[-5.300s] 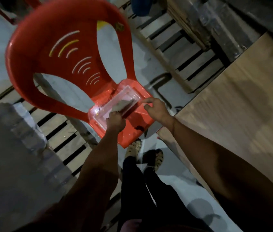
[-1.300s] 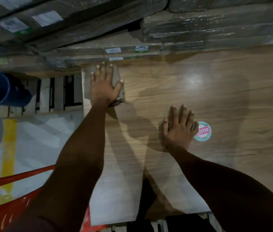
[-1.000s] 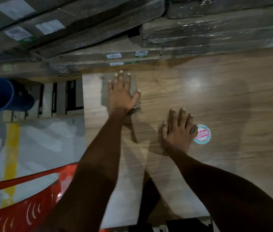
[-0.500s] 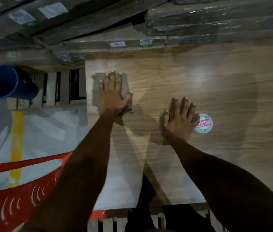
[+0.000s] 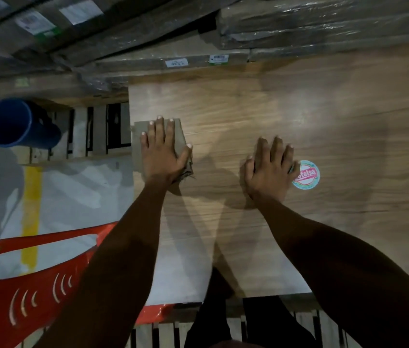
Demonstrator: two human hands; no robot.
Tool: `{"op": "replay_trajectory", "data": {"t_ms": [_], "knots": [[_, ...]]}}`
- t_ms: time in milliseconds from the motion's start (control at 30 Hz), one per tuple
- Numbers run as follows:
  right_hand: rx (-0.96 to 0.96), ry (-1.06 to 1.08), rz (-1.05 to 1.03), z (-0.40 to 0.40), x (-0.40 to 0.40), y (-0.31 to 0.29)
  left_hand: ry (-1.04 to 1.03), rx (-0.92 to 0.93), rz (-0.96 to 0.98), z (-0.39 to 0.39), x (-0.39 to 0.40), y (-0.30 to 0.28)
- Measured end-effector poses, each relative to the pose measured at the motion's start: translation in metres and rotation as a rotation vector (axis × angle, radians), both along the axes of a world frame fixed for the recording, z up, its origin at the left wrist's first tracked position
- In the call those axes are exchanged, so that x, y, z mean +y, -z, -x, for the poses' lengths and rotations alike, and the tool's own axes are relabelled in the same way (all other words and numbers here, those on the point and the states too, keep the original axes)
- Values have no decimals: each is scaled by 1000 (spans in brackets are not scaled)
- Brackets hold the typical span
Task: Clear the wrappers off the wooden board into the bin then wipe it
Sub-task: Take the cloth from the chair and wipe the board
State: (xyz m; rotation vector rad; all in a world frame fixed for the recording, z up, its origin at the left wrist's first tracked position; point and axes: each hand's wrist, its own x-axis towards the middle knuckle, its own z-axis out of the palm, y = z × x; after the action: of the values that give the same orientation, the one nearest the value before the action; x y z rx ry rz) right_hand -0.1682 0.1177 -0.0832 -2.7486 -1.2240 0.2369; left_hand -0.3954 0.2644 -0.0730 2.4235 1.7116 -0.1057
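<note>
head cam | looks steeply down (forward too) | close over wooden board (image 5: 261,109)

left hand (image 5: 163,151) flat on cloth (image 5: 138,144), wooden board (image 5: 248,109)

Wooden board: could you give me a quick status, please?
Left hand flat on cloth, right hand flat on wooden board. Round sticker beside right hand.

A tan folded cloth (image 5: 138,146) lies flat under the left hand (image 5: 163,153) at the left edge of the light wooden board (image 5: 236,109), which spreads beneath both hands. A blue bin (image 5: 17,124) lies tipped, well left of them.
</note>
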Motion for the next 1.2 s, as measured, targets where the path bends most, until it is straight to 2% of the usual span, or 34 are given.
{"op": "replay_trajectory", "data": {"t_ms": [200,300,500,633,733,833,900,1033,1200], "knots": [[-4,-7,-11,0,-1,0,192,-22,75,-50,-67,-2],[-1,-18,-16,1,-1,0,228,-46,74,-43,-66,-1],[-13,4,-24,1,-1,1,37,-50,27,5,-85,3],[-17,-17,-70,4,-4,-2,-24,-44,50,6,-110,1],[0,-1,-81,37,-25,-2,51,-45,49,-7,-147,3],[0,-57,-64,69,-72,1,97,-76,53,-4,-149,2],[-6,-100,-58,71,-97,0,105,-82,51,1,-146,3],[-19,-62,-31,68,-95,-1,183,-46,72,22,-139,3],[-26,-74,-41,69,-96,-1,58,-62,72,73,-131,2]]}}
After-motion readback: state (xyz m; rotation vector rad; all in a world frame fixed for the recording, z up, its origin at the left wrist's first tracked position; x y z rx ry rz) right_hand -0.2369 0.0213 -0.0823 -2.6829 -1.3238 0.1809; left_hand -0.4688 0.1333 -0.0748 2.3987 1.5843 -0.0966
